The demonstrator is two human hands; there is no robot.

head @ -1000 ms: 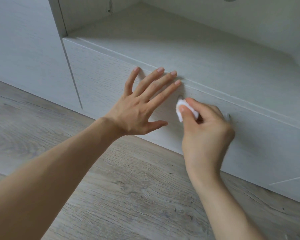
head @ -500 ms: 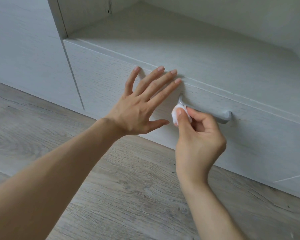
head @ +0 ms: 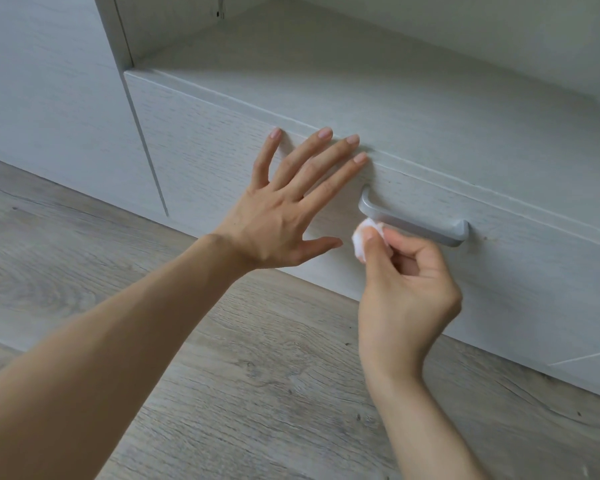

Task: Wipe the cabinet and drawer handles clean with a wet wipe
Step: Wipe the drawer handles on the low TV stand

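My left hand (head: 278, 220) lies flat on the drawer front (head: 205, 140) in the middle of the frame. Its fingers are straight and spread wide, with the tips up near the drawer's top edge and the thumb pointing right. My right hand (head: 409, 289), lower and right of centre, has its fingers curled in, and the thumb and forefinger pinch a small white wad of wet wipe (head: 360, 241). The wipe sits just under the left end of the drawer handle (head: 416, 226), a grey metal bar slanting down to the right. I cannot tell whether the wipe touches the bar or only hangs just beside it. An open shelf (head: 395, 84) runs above the drawer across the top of the frame. A pale cabinet panel (head: 49, 98) fills the upper left, and grey wood-grain floor (head: 222, 375) spreads along the bottom.
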